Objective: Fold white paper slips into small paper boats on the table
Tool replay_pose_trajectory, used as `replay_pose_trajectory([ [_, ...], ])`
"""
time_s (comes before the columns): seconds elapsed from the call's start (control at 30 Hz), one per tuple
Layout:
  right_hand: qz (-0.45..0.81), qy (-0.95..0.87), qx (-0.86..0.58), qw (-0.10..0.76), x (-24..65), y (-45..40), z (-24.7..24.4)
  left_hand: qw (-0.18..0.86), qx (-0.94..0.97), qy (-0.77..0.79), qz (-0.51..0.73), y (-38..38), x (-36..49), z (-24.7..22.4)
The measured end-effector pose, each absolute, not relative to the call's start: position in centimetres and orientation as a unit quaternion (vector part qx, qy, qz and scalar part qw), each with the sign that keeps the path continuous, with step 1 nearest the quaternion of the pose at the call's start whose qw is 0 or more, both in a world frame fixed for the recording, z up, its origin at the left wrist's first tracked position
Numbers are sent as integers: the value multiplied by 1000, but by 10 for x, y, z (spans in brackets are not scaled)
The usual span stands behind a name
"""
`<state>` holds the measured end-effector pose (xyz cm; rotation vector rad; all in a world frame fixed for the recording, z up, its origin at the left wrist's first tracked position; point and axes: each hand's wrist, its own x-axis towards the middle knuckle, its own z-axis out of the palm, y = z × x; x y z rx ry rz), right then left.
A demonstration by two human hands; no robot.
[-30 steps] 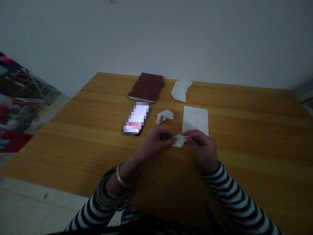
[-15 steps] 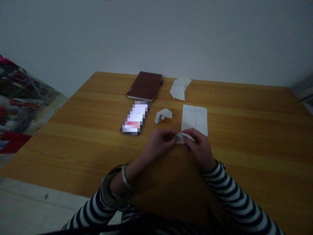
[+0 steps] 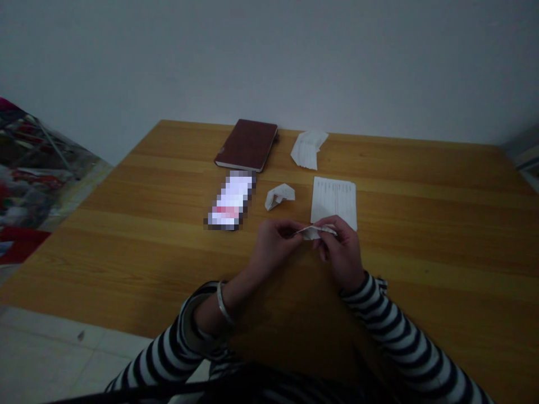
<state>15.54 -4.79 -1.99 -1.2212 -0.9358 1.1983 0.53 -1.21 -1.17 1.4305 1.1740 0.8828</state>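
Observation:
Between my two hands is a small piece of folded white paper [image 3: 311,232], raised above the table. My left hand [image 3: 275,242] pinches its left end between thumb and fingers. On the other end, my right hand [image 3: 340,242] is closed in a pinch, its fingers partly hiding the paper. Just beyond my right hand lies a flat sheet of lined paper [image 3: 334,199], its near edge partly covered by that hand. A folded paper piece [image 3: 280,196] rests on the table ahead of my left hand.
A brown notebook [image 3: 247,145] lies near the wall, with a blurred-out phone [image 3: 231,200] in front of it. Fanned lined paper [image 3: 309,149] lies to the notebook's right. The wooden table [image 3: 126,235] ends at the left above a tiled floor [image 3: 46,348].
The held paper now looks flatter and more edge-on, and my right hand has tilted slightly around it. The whole view has shifted a little. Both hands keep their pinch.

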Motion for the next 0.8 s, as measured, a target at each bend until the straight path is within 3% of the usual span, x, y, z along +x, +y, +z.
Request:
replay_pose_trajectory([
  [0.1, 509, -419, -493, 568, 159, -47, -20, 562, 581, 457, 372, -11, 2, -7],
  [0.23, 450, -509, -487, 549, 166, -49, -20, 655, 588, 378, 288, -6, -6, 5],
  [0.47, 358, -631, -475, 498, 169, -54, -20, 654, 586, 397, 268, -5, -8, 2],
  [0.67, 425, -626, -434, 489, 177, -51, -14, 553, 612, 461, 328, -9, -8, 4],
  [0.8, 349, -646, -496, 463, 179, -50, -9, 472, 684, 464, 308, -13, -7, 3],
])
